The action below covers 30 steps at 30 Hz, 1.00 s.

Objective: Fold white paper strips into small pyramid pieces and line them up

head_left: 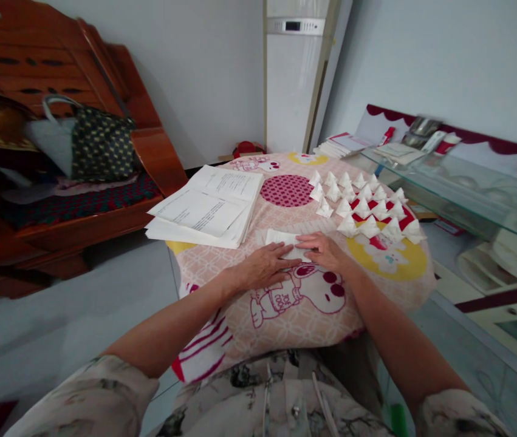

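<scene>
A small white sheet of paper (280, 236) lies on the cloth-covered round table in front of me, seemingly folded. My left hand (265, 265) rests flat on its near left side, fingers stretched out. From the right, my right hand (322, 249) reaches in with extended fingers pressing on the paper's right part. The fingertips of both hands are close together, and they hide much of the paper. Several folded paper pyramids (362, 208) stand in rows at the table's right. To the left lies a stack of printed sheets (203, 203).
A pink patterned tablecloth (235, 328) covers the table. To the right stands a glass-topped cabinet (477, 197) with papers and metal bowls (423, 128). A wooden bench (162, 155) holding a dotted bag (101, 142) is at left. An air conditioner (292, 85) stands behind.
</scene>
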Each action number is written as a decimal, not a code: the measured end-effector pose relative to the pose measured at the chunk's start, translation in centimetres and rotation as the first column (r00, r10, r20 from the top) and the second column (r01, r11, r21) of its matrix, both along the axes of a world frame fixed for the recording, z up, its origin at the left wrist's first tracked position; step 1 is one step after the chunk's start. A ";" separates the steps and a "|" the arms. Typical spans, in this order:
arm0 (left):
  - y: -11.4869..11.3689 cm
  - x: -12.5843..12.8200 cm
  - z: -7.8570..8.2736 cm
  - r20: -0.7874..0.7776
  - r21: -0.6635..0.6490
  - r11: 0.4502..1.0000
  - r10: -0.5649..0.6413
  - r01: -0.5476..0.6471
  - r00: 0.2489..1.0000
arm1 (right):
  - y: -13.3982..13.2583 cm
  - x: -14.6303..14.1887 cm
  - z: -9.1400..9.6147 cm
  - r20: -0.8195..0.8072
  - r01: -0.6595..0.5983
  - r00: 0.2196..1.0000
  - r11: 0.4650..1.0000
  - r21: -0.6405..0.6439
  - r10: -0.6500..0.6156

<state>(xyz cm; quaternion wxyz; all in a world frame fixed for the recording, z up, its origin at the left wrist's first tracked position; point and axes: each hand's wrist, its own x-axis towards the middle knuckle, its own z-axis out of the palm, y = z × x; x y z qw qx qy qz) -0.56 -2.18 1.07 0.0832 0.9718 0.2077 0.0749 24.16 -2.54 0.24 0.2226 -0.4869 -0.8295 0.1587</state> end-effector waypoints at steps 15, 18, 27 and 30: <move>-1.2 2.2 -0.4 -0.080 0.025 0.995 0.103 -0.101 0.991 | -0.4 0.2 0.6 -0.030 -0.013 0.999 0.999 0.029 0.013; -1.2 1.3 -0.8 -0.032 -0.002 0.997 0.076 -0.077 0.997 | -0.3 0.4 -0.1 -0.032 -0.021 0.999 0.998 0.064 0.023; -0.6 -3.3 -0.5 0.145 -0.042 0.996 0.079 -0.074 0.986 | 0.3 1.1 -1.7 -0.114 -0.039 0.992 0.997 0.066 0.047; -0.4 -4.4 -0.4 0.173 -0.016 0.991 0.137 -0.136 0.975 | 0.4 1.2 -1.9 -0.129 -0.044 0.990 0.996 0.083 0.054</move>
